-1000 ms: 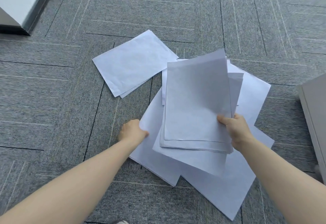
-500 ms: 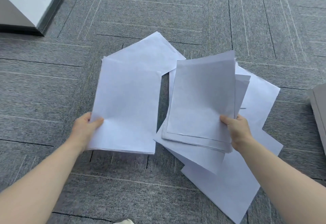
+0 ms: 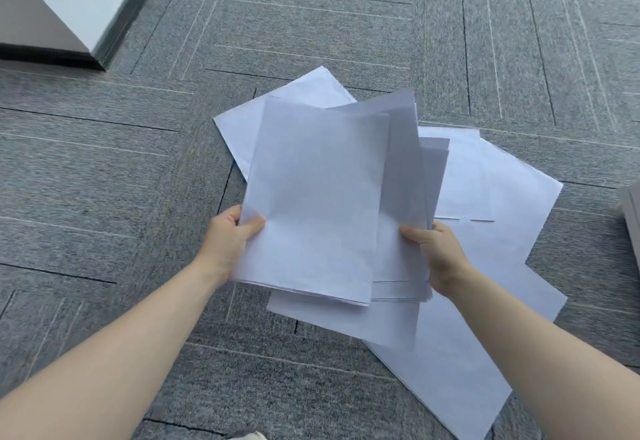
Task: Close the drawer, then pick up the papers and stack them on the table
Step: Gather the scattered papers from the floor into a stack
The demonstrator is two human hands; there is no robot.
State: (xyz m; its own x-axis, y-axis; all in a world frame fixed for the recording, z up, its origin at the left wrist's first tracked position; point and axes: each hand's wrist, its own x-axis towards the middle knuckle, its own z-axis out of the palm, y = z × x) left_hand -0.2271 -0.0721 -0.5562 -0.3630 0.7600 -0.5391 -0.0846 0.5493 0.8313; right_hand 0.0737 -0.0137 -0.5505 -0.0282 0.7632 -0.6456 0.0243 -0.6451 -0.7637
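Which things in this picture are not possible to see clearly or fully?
- Head view: sheets on the carpet partly covered by the held papers; their number cannot be told.
- Grey furniture cut off by the right edge; whether it is the drawer is unclear.
- Fingers of left hand and right hand hidden behind the papers.

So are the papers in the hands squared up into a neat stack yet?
Not yet. The held papers are fanned, edges offset, with the left hand and right hand gripping opposite sides. More sheets lie spread on the carpet.
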